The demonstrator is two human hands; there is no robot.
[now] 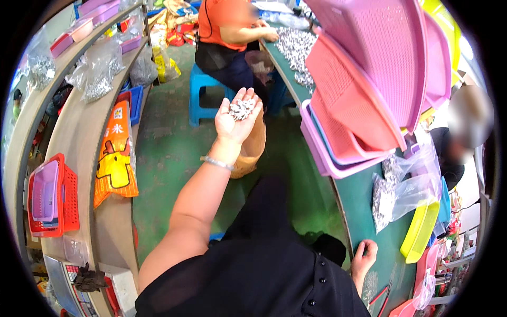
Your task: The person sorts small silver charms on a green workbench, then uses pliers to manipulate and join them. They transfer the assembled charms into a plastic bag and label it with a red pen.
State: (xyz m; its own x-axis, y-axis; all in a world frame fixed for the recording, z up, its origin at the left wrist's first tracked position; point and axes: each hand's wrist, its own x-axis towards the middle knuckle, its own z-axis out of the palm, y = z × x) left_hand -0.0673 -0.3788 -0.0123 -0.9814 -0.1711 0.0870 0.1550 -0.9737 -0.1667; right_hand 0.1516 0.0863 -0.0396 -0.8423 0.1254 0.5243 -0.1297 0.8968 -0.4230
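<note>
My left hand (240,121) is stretched forward over the floor, palm up, with a small heap of silvery-white small parts (241,109) lying in its cupped palm. The parts are too small to name more closely. Behind and below that hand is a brown sack (252,150). At the near edge of the green table (351,203), my right hand (364,257) rests with its fingers loosely curled. Nothing shows in it. Red-handled pliers or a similar tool (383,298) lies on the table close to that hand.
Stacked pink and purple baskets (348,100) overhang the table's left edge. Beyond them, a seated person in orange (224,31) handles a spread of similar parts (296,50). A blue stool (203,95) stands ahead; shelves (68,127) line the left, with an orange bag (115,153).
</note>
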